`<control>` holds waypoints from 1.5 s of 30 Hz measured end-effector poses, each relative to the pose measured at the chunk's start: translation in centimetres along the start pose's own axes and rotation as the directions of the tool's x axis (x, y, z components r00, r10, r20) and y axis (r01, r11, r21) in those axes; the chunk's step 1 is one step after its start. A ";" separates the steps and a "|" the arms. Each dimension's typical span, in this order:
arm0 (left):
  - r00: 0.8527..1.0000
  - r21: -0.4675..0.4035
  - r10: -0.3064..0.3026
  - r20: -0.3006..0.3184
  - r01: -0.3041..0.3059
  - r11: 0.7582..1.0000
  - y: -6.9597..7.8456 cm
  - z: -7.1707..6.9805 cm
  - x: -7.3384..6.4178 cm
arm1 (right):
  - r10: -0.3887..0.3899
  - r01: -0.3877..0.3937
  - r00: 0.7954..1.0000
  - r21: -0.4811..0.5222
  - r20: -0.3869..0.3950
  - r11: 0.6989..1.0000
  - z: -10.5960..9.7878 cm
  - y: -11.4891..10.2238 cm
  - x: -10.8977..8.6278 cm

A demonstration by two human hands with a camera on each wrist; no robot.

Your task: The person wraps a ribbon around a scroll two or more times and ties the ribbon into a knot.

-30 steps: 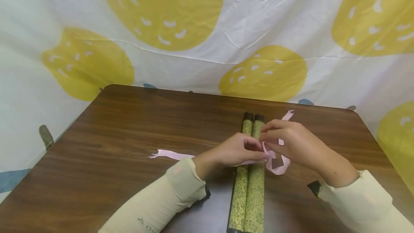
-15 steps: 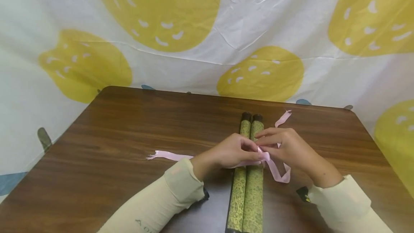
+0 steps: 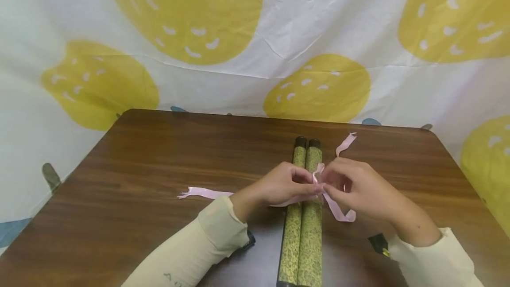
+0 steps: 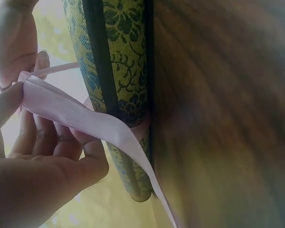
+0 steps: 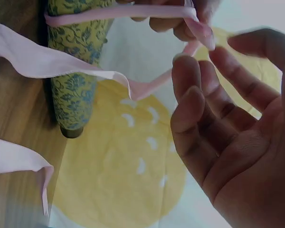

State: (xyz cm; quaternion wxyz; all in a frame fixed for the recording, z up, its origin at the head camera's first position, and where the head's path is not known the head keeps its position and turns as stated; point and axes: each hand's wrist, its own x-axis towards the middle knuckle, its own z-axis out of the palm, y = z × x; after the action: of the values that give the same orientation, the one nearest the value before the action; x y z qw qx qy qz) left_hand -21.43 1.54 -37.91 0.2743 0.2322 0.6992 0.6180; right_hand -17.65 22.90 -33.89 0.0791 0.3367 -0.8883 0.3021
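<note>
Two rolled scrolls (image 3: 311,242), wrapped in green-gold patterned cloth with dark end knobs, lie side by side on the table. A pink ribbon (image 3: 336,207) passes round them and stands in a small loop above. My left hand (image 3: 279,185) pinches the ribbon between thumb and fingers over the scrolls; its folded band (image 4: 85,111) shows in the left wrist view. My right hand (image 3: 362,189) is just to the right, fingers bent, thumb parted from them. In the right wrist view, its fingertips (image 5: 214,53) are right at the ribbon's folded tip.
The brown wooden table (image 3: 167,158) ends at a back edge before a white curtain (image 3: 223,83) printed with yellow fruit. One frayed ribbon end (image 3: 199,192) lies on the left, another at the back right. A dark strap piece (image 3: 378,243) shows by the right cuff.
A small ribbon loop now stands up between the hands. My right hand first moved left, then its thumb came toward the left thumb. The left hand keeps its pinch; the view has shifted slightly.
</note>
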 end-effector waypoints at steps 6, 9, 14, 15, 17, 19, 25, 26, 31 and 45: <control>1.000 0.018 0.009 0.020 -0.010 1.000 -0.1 0.0 0.1 | 0.013 -0.014 0.999 0.032 0.051 0.999 0.7 0.1 0.1; 1.000 0.036 0.019 0.022 -0.019 0.999 -0.2 0.0 0.1 | 0.026 -0.028 0.999 0.047 0.036 0.998 0.9 0.0 0.2; 0.998 0.136 0.063 0.015 -0.065 0.989 -0.2 -0.1 0.1 | 0.062 -0.062 0.998 0.051 -0.009 0.997 0.9 -0.2 0.4; 0.997 0.164 0.073 0.014 -0.074 0.984 -0.2 -0.1 0.2 | 0.070 -0.069 0.997 0.046 -0.022 0.997 0.9 -0.2 0.4; 0.996 0.212 0.084 0.011 -0.085 0.974 -0.2 -0.2 0.2 | 0.081 -0.080 0.996 0.036 -0.041 0.996 0.8 -0.2 0.4; 0.996 0.241 0.091 0.008 -0.090 0.966 -0.2 -0.2 0.1 | 0.098 -0.097 0.994 0.038 -0.036 0.995 0.8 -0.1 0.3; 0.995 0.245 0.097 0.014 -0.098 0.965 -0.2 -0.1 0.2 | 0.100 -0.102 0.994 0.076 0.038 0.992 1.0 0.2 0.2; 0.995 0.245 0.098 0.016 -0.099 0.965 -0.2 -0.1 0.2 | 0.094 -0.097 0.995 0.076 0.036 0.992 1.0 0.3 0.2; 0.996 0.253 0.093 0.019 -0.094 0.963 -0.2 -0.1 0.2 | 0.099 -0.097 0.995 0.081 -0.031 0.992 1.0 0.3 0.2; 0.998 0.290 0.064 0.011 -0.064 0.955 -0.1 -0.1 0.2 | 0.160 -0.178 0.983 0.259 0.089 0.949 0.9 0.0 0.0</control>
State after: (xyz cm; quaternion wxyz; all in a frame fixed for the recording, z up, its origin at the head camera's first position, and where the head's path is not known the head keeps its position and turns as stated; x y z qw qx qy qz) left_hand -21.58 1.59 -37.98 0.2175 0.2929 0.7743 0.5171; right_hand -17.63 22.37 -34.61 -0.0227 0.2768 -0.8675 0.4128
